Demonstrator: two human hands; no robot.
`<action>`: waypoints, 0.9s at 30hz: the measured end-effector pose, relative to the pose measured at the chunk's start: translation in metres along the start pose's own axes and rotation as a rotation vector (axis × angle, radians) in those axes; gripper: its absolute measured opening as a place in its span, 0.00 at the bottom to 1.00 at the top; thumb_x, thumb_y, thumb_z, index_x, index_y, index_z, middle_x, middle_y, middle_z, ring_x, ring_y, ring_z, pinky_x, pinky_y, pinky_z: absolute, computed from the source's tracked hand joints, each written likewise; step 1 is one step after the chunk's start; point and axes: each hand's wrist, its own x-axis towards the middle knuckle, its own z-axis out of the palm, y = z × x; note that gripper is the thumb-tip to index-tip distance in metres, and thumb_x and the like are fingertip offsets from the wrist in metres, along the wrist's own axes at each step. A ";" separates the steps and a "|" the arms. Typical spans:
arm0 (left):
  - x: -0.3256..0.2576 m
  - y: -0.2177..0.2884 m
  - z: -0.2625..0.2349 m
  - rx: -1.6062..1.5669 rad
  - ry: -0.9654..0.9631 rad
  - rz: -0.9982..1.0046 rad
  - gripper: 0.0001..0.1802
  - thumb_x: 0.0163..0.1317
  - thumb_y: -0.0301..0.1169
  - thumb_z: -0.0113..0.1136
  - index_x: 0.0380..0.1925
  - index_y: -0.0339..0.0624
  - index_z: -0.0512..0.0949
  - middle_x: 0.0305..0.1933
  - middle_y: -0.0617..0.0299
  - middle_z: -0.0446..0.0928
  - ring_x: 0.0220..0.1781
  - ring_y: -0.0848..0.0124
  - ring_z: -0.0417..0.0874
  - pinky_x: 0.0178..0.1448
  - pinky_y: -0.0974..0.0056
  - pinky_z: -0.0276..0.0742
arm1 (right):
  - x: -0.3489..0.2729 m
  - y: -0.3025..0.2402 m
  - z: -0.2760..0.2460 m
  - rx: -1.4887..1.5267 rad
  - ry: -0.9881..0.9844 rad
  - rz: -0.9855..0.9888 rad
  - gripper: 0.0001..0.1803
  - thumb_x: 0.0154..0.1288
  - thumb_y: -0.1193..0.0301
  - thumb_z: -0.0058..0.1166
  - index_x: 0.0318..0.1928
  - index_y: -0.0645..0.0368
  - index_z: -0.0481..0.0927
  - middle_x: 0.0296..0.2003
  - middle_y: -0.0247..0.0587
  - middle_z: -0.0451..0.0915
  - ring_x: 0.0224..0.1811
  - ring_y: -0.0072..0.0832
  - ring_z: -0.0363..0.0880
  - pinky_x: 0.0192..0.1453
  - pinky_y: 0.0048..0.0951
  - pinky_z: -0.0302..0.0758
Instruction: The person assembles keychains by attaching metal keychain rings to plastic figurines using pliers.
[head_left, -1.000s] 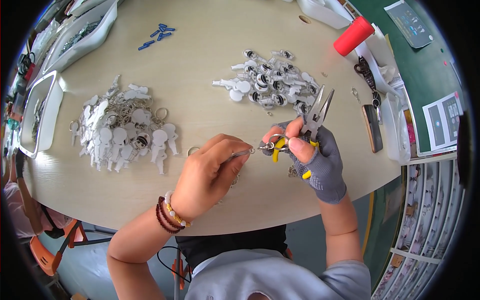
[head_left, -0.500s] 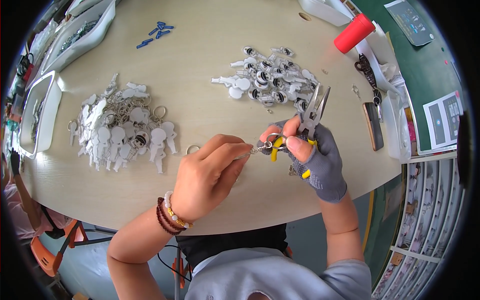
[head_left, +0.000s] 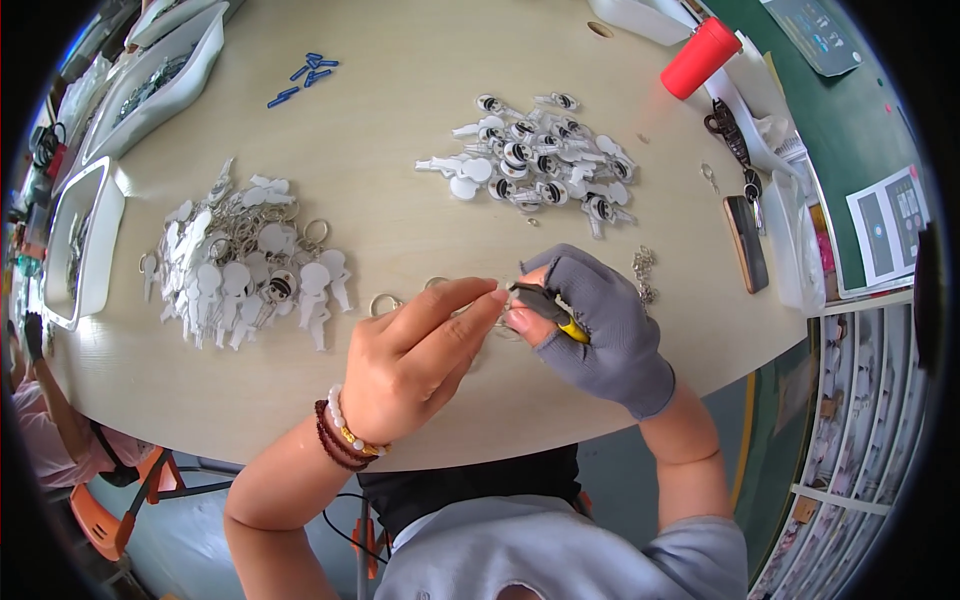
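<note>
My bare left hand [head_left: 425, 345] is pinched closed at the near middle of the table. Its fingertips hold the end of a key ring's chain, mostly hidden by the fingers. My right hand [head_left: 605, 325], in a grey fingerless glove, is wrapped round pliers [head_left: 545, 302] with yellow handles. The dark jaws point left and meet the left fingertips; whether they grip a link is too small to tell. A silver key ring [head_left: 385, 303] lies beside the left hand. A small heap of chain pieces [head_left: 645, 272] is just beyond the right hand.
On the left lies a pile of white figure-shaped keychains with rings [head_left: 250, 265]. Farther right are figure charms [head_left: 550, 155]. Blue pieces [head_left: 312, 70], white trays [head_left: 95, 250], a red cylinder [head_left: 700, 58], a phone [head_left: 745, 243] and keys [head_left: 752, 190] stand or lie around.
My right hand has turned over, bringing the pliers from pointing away to pointing left at my left fingertips. The key ring no longer shows in the right fingers. The chain heap is uncovered.
</note>
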 end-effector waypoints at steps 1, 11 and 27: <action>0.000 -0.002 0.000 0.018 0.003 0.028 0.18 0.48 0.17 0.62 0.42 0.36 0.78 0.44 0.55 0.79 0.32 0.65 0.83 0.29 0.67 0.78 | 0.001 0.001 0.000 -0.050 0.006 -0.065 0.13 0.53 0.76 0.62 0.38 0.64 0.73 0.31 0.45 0.74 0.31 0.40 0.76 0.36 0.33 0.74; 0.004 0.006 -0.008 -0.047 -0.009 -0.069 0.14 0.51 0.18 0.62 0.40 0.35 0.79 0.39 0.55 0.79 0.29 0.66 0.82 0.28 0.67 0.78 | -0.007 -0.001 0.005 0.432 -0.085 0.268 0.10 0.62 0.72 0.54 0.43 0.60 0.71 0.37 0.38 0.74 0.39 0.30 0.76 0.41 0.34 0.74; 0.007 0.003 -0.020 0.214 0.135 0.061 0.17 0.46 0.15 0.64 0.40 0.32 0.79 0.40 0.52 0.80 0.32 0.64 0.83 0.31 0.69 0.78 | -0.006 -0.006 0.000 -0.407 0.017 -0.152 0.24 0.57 0.67 0.57 0.54 0.60 0.72 0.44 0.47 0.71 0.45 0.42 0.70 0.51 0.41 0.68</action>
